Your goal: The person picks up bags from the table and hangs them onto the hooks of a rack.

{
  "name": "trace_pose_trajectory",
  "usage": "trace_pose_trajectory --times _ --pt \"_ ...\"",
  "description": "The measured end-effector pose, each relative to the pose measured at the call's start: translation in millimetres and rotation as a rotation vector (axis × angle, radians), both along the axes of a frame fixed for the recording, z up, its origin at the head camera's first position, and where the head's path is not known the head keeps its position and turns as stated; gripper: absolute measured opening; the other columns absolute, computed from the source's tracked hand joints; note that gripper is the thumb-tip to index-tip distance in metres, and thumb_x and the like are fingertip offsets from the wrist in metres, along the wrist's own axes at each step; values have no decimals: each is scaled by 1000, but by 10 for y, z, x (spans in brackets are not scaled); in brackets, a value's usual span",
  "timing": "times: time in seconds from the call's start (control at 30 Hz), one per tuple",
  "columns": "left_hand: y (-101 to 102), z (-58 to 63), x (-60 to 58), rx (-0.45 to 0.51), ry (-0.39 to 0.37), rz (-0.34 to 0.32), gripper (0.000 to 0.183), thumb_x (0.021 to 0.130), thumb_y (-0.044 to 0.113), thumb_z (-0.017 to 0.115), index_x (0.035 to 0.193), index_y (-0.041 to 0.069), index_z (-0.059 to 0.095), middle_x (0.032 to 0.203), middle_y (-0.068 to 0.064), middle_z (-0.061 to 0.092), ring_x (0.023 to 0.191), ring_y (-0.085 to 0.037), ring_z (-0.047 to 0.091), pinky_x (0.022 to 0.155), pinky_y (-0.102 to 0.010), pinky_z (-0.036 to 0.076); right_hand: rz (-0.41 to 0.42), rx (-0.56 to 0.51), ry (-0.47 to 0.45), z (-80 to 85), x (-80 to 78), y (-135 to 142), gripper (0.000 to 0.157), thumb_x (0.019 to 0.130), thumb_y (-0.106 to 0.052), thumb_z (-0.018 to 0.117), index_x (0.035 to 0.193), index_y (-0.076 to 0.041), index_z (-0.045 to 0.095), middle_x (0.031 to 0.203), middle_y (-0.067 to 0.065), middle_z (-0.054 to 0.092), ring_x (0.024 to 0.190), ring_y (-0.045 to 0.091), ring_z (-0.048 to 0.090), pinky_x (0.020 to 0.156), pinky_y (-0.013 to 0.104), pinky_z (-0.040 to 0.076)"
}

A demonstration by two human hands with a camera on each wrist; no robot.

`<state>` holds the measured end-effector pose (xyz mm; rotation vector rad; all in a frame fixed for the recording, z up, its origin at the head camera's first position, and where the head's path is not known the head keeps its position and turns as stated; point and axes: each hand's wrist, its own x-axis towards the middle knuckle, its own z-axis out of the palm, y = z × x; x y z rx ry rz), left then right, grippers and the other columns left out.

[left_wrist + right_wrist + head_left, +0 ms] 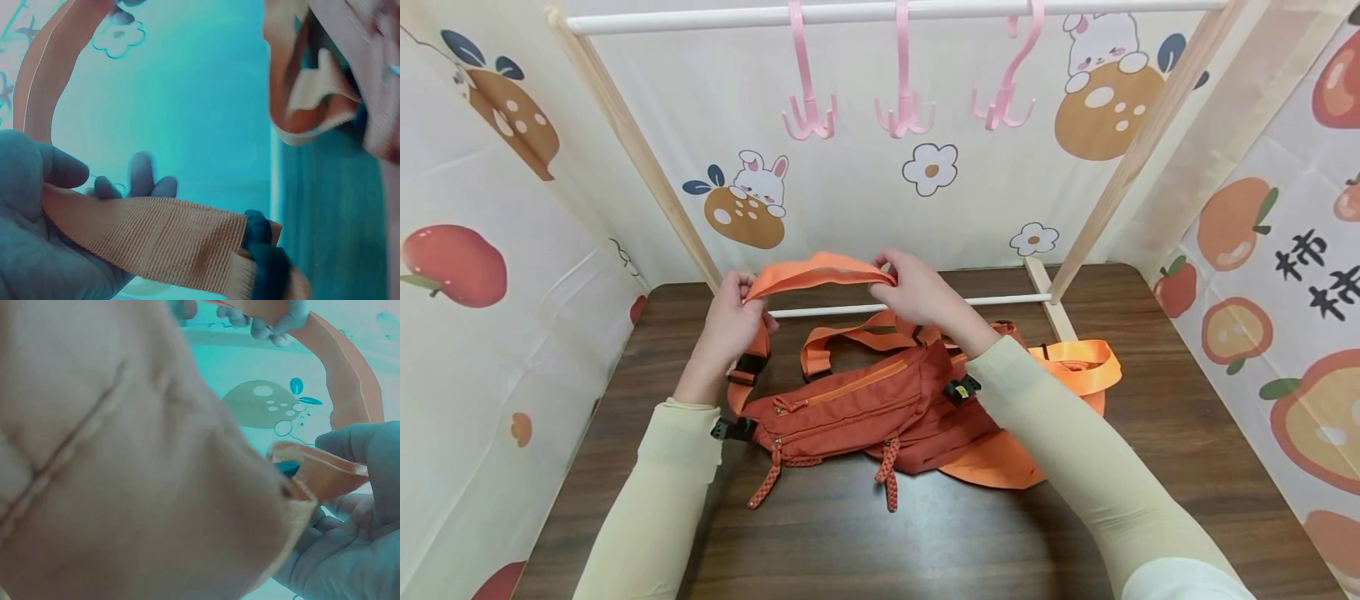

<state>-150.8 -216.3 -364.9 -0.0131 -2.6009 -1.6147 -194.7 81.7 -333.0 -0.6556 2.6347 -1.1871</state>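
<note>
An orange strap point(820, 273) arches between my two hands, above the back of a rust-red waist bag point(850, 400). My left hand point(733, 312) holds the strap's left part, and in the left wrist view the webbing point(150, 234) crosses the palm under the thumb, down to a dark buckle point(265, 250). With thumb and fingers, my right hand point(913, 283) pinches the strap's other end. The bag lies on the table with its zippers and braided pulls facing me. In the right wrist view, the bag's blurred fabric point(125, 456) fills the left side, beside the right hand point(362, 506).
A second rust-and-orange bag point(992, 458) lies partly under the first, with looped orange straps point(1086, 367) at its right. Behind stands a wooden rack with a white top rail point(880, 12), carrying pink hooks point(904, 112). Its lower white bar point(850, 310) runs just behind the bags. Printed cloth surrounds the brown table point(865, 542).
</note>
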Motion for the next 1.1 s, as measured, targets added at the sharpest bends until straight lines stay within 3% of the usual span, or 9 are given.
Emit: trace_pose_trajectory --times 0.2,0.43,0.63,0.8,0.93,1.1 --pt "69 199 44 -27 128 6 18 111 15 50 120 0 54 78 -18 62 66 -27 66 64 -28 53 43 -140 16 108 21 -17 21 104 -15 62 123 -7 60 100 8 63 77 25 56 70 36 47" --pt "167 422 89 -38 176 -30 23 112 20 52 122 -1 55 80 -15 59 66 -29 62 65 -31 53 112 -241 84 275 62 -104 35 102 -16 67 135 -10 60 100 7 65 77 24 58 72 36 48" --pt "235 614 169 -78 179 -37 21 110 14 50 125 -1 53 89 -17 58 69 -30 59 62 -30 50 176 -256 230 419 111 -212 47 102 -18 71 147 -13 58 100 0 67 78 19 58 74 35 48" --pt "263 773 199 -92 218 -29 19 108 8 51 125 0 53 93 -16 59 69 -32 59 63 -28 51 239 -269 350 526 121 -243 44 104 -20 71 146 -14 62 94 -4 69 70 14 56 69 34 48" --pt "260 887 234 -167 234 -18 18 108 7 56 125 2 54 100 -13 59 74 -31 58 66 -27 52 266 -232 449 613 130 -205 44 104 -25 71 147 -15 65 85 -5 69 57 12 47 61 31 43" --pt "206 1021 276 -257 241 -66 22 105 6 64 126 3 56 105 -13 60 84 -27 54 70 -29 47 269 -114 566 747 174 -149 38 106 -28 69 143 -17 69 114 2 77 68 13 56 69 31 47"
